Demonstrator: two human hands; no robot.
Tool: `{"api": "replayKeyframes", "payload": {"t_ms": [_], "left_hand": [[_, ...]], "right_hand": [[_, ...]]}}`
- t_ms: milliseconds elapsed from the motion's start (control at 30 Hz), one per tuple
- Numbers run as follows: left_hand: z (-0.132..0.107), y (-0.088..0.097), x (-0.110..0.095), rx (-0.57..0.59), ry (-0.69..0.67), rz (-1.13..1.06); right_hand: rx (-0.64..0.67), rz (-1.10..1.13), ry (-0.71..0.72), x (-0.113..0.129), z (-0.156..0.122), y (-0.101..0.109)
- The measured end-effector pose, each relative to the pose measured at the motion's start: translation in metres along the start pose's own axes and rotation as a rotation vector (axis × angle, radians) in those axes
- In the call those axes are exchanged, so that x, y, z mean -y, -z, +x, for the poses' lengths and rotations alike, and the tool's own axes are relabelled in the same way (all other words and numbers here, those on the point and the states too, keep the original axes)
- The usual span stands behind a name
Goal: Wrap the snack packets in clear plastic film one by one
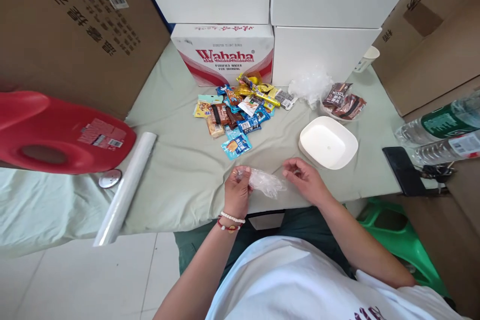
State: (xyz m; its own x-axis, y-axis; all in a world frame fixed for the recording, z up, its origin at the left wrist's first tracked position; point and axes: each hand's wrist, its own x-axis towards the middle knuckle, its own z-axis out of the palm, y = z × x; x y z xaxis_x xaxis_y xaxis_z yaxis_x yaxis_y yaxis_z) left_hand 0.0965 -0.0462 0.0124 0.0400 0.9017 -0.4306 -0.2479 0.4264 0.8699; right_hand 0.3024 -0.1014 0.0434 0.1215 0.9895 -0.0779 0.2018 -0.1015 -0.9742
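My left hand (238, 190) is closed round one end of a crumpled piece of thin clear plastic film (267, 183), pinched between thumb and fingers near the table's front edge. The film's loose end reaches toward my right hand (304, 180), whose fingers are loosely curled and apart, with nothing visible in them. Just beyond the right hand sits a white plastic bowl (328, 143) with nothing in it. Past my left hand lies a heap of wrapped snacks (240, 115), with a blue snack packet (236, 145) nearest.
Behind are a Wahaha water carton (225, 55), a bunch of clear plastic (310, 87) and a bowl (345, 116) of cocoa packets. A plastic-film roll (125, 190) and red jug (63, 132) lie left. Bottles (442, 122) and a black phone (403, 170) are right.
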Motion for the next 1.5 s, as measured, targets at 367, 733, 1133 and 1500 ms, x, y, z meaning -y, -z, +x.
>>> {"api": "replayKeyframes", "payload": {"t_ms": [367, 733, 1133, 1500], "left_hand": [[-0.03, -0.013, 0.01, -0.01, -0.113, 0.202], [-0.029, 0.009, -0.002, 0.002, 0.038, -0.059], [-0.043, -0.011, 0.003, 0.009, -0.236, 0.244], [-0.021, 0.012, -0.028, -0.138, -0.221, -0.286]], "right_hand": [[-0.019, -0.254, 0.184, -0.011, -0.002, -0.032], [-0.082, 0.22, -0.087, -0.017, -0.003, -0.01], [-0.001, 0.295, -0.172, 0.0, -0.013, -0.029], [-0.087, 0.472, -0.243, 0.007, -0.009, -0.005]]}}
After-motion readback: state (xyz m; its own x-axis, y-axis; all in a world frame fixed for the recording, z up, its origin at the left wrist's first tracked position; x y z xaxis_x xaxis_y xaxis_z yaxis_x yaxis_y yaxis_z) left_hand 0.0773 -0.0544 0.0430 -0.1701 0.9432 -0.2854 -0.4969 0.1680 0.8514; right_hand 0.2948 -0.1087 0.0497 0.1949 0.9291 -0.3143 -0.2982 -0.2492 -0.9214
